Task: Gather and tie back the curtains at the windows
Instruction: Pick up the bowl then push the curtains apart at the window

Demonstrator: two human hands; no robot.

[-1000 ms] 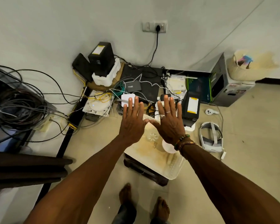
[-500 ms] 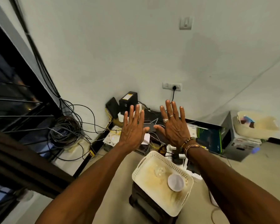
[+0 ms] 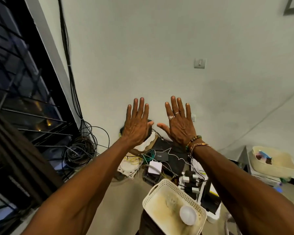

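Below, cable clutter [image 3: 161, 160] and basket [image 3: 170, 197] beneath spread hands [image 3: 158, 126].

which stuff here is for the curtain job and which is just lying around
For the job: dark curtain, window, left hand, right hand, both open and empty.

Lying about: cable coil, white basket, light bulb, cream tub, wall switch.

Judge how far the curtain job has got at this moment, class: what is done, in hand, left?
Done: nothing visibly. In hand: nothing; the left hand and right hand are spread open before the bare wall. Left: everything; dark curtain folds hang loose by the window, ungathered and untied.
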